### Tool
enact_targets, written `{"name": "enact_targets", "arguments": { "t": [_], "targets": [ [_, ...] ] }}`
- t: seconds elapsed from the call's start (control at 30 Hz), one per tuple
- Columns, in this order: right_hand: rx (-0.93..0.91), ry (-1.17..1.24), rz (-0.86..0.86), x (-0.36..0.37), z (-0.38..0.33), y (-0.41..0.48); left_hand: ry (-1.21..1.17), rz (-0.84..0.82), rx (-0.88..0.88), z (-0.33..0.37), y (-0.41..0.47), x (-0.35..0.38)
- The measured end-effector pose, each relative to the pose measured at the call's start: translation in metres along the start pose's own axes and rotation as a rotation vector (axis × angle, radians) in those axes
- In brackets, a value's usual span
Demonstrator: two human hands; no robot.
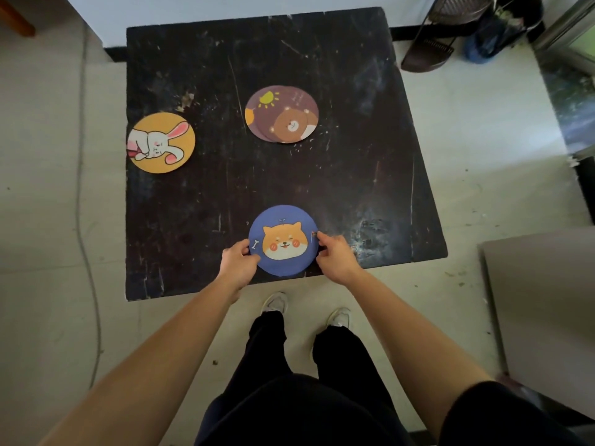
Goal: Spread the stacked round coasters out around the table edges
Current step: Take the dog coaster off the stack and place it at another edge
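A blue round coaster with a dog face (283, 240) lies flat at the near edge of the black table (370, 156). My left hand (238, 263) pinches its left rim and my right hand (335, 256) pinches its right rim. A small stack of purple coasters with a bear on top (282, 114) rests near the table's middle, slightly fanned. At the left edge lies an orange coaster with a white rabbit (161, 142).
The table's far side stands against a white wall. A dark wire rack (431, 37) and a blue bag stand on the floor at the back right. A grey surface (544, 304) is at the right. A cable runs along the floor at the left.
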State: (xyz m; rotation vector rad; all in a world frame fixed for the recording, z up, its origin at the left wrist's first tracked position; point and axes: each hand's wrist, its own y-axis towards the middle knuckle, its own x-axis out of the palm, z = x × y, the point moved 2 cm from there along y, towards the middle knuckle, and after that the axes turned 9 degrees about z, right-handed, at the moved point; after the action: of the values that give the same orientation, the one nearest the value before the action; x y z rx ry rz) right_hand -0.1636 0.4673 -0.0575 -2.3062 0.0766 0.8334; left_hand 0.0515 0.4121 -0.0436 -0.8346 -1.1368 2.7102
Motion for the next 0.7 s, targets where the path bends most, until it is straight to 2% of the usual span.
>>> {"name": "enact_targets", "arguments": {
  "t": [0.17, 0.33, 0.43, 0.5, 0.7],
  "targets": [
    [-0.02, -0.175, -0.052, 0.001, -0.006, -0.005, 0.09, -0.059, 0.015, 0.002, 0.0, -0.001],
    [-0.039, -0.163, -0.029, -0.015, -0.026, -0.012, 0.246, -0.061, 0.099, 0.019, -0.001, -0.013],
    [-0.025, -0.191, 0.091, -0.04, -0.043, -0.017, 0.469, -0.015, 0.263, 0.043, -0.004, -0.023],
    [-0.038, -0.228, 0.189, -0.067, -0.057, -0.018, 0.535, 0.042, 0.396, 0.069, -0.007, -0.031],
    [-0.266, -0.287, 0.758, -0.189, -0.114, -0.031, 0.538, 0.339, 0.883, 0.195, -0.039, -0.053]
  ]
}}
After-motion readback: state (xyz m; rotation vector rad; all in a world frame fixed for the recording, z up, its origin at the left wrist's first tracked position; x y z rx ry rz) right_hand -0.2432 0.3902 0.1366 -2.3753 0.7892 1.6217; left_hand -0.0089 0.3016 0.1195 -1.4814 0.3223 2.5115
